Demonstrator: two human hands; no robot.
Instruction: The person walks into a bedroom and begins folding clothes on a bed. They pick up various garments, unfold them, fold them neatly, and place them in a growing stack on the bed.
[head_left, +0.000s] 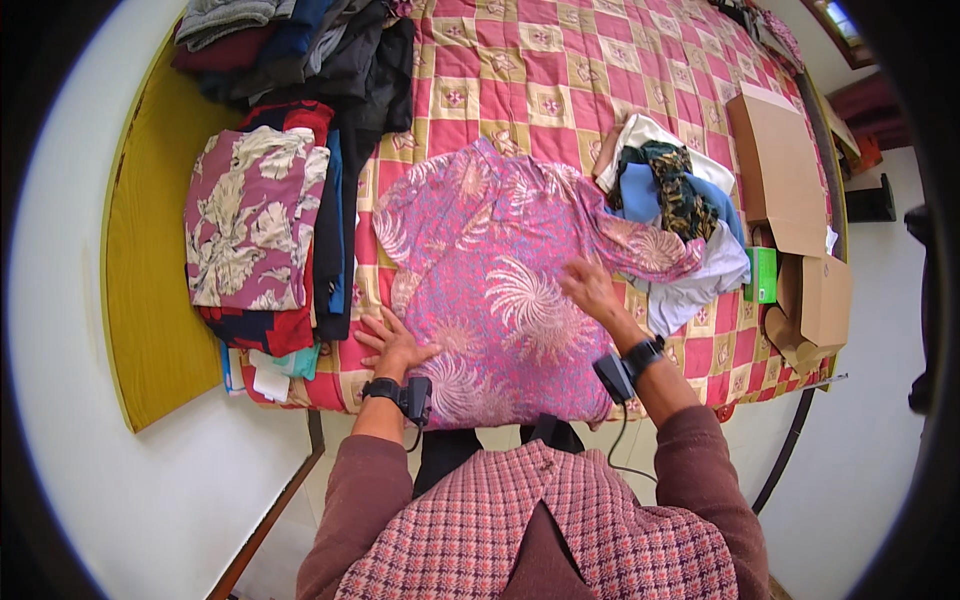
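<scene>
A pink patterned long-sleeved garment lies spread on the checked bedspread, its collar end away from me and its hem at the bed's near edge. My left hand rests with fingers spread at the garment's lower left side, partly on the bedspread. Over the garment's right half is my right hand, slightly blurred, its fingers loosely bent and holding nothing; whether it touches the cloth I cannot tell. The garment's right sleeve reaches onto a loose heap of clothes.
Folded clothes are stacked at the left, with dark clothes piled behind them. A yellow wooden board borders the bed there. Cardboard boxes and a small green box stand at the right.
</scene>
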